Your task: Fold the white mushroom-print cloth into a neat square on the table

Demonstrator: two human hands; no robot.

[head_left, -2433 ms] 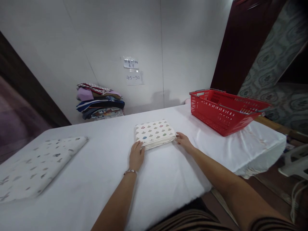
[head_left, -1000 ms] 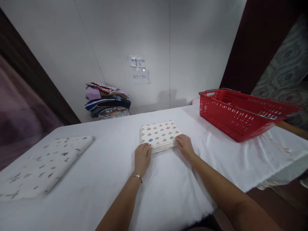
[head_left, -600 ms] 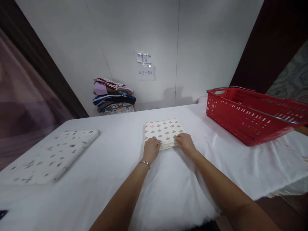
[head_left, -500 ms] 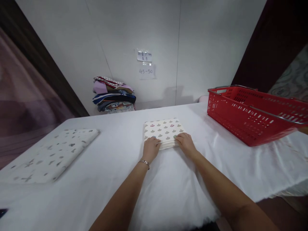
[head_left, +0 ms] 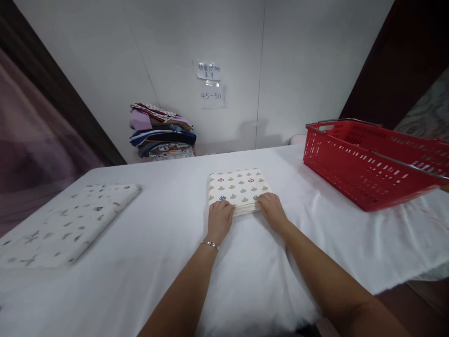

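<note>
A folded cream cloth with grey, red, blue and green motifs lies in the middle of the white-covered table. Several stacked layers show along its near edge. My left hand, a silver bracelet at the wrist, is closed on the near left corner. At the near right corner my right hand pinches the same edge. The undersides of the fingers and thumbs are partly hidden by the hands and the cloth.
Another folded patterned cloth lies at the table's left. A red basket with metal handles stands at the right. Behind the table, a stack of folded fabrics sits against the wall, left of paper signs.
My left hand has drawn slightly down the cloth's left side, so the blue motif shows more. My right hand stays at its corner. The camera view has shifted a little.
</note>
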